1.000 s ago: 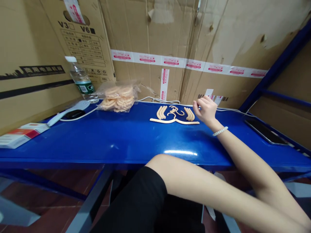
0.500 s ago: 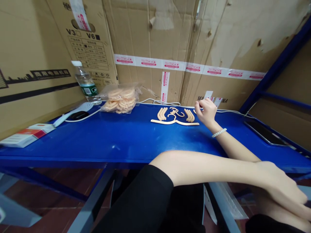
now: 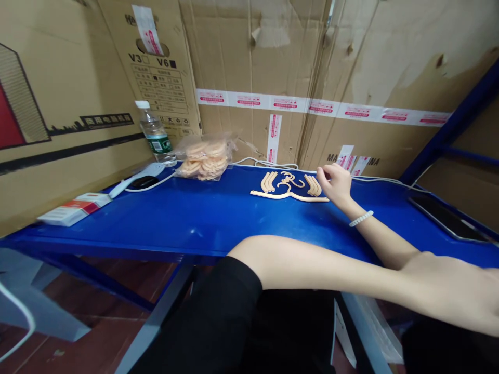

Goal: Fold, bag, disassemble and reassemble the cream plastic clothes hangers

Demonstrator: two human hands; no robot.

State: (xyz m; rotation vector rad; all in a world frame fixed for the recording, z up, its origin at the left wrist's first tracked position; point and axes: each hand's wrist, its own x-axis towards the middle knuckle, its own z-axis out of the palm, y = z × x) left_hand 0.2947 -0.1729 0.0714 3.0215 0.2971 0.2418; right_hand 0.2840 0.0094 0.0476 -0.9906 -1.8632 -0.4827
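Observation:
Several beige curved plastic strips [image 3: 289,188] lie in a neat layout at the back of the blue table [image 3: 195,218]. My right hand [image 3: 336,183], a bead bracelet on its wrist, rests at the right end of that layout. Its fingers are curled in a pinch against the outer strips, and what they pinch is too small to make out. My left arm, in a black sleeve, crosses low in front of me to the right. My left hand [image 3: 456,293] lies below the table's edge, and its fingers run out of the picture.
A clear bag of beige pieces [image 3: 205,158] and a water bottle [image 3: 155,134] stand at the back left. A white device on a cable [image 3: 136,177] and a red-and-white box [image 3: 74,209] lie further left. A phone [image 3: 448,218] lies at the right. Cardboard boxes wall in the table.
My left arm has swung across to the right and my left hand has come into view low down. My right hand has lowered to the strips. The view has shifted a little.

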